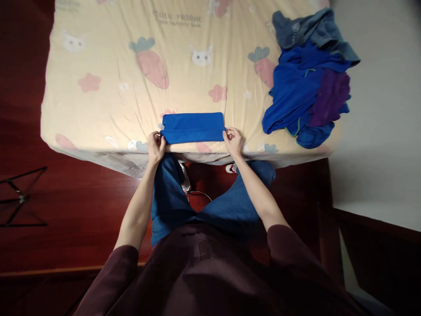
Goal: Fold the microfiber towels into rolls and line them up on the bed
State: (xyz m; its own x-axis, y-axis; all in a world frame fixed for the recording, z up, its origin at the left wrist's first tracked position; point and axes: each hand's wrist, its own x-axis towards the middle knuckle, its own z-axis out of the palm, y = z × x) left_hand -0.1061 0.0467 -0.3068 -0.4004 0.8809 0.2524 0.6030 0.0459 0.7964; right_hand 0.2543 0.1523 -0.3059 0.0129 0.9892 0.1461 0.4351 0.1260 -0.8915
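Observation:
A blue garment [193, 127], folded into a flat, long rectangle, lies near the front edge of the bed. A small white label sticks out at its left end. My left hand [155, 145] pinches the lower left corner between thumb and fingers. At the opposite end, my right hand [233, 139] has its thumb and fingers closed on the right edge of the same cloth. What kind of garment it is cannot be made out in its folded state.
A loose heap of blue clothes [296, 87] with a purple piece [330, 96] and a grey-blue garment [309, 28] lies on the bed's right side, by a pale wall [378, 109]. The yellow patterned bedsheet [108, 101] hangs over the front edge. A black stand [21, 198] is on the floor.

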